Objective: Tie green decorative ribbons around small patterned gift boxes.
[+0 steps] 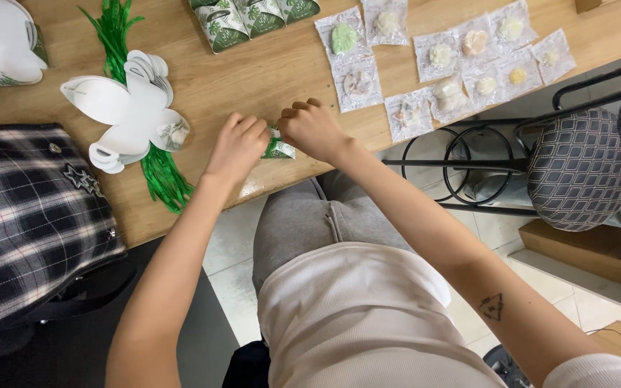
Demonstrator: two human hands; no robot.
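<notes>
Pinching a small green-and-white box [279, 147] shut between left hand [237, 146] and right hand [312, 129], pressing it against the tabletop's [267, 72] near edge for support, flat blanks [127, 108] waiting leftward.

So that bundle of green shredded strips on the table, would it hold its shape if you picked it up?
Probably not. The green strips look thin and loose, splaying at both ends, so they would likely flop and shed. They seem very light. A flat white cutout lies across them, so pulling might drag it.
</notes>
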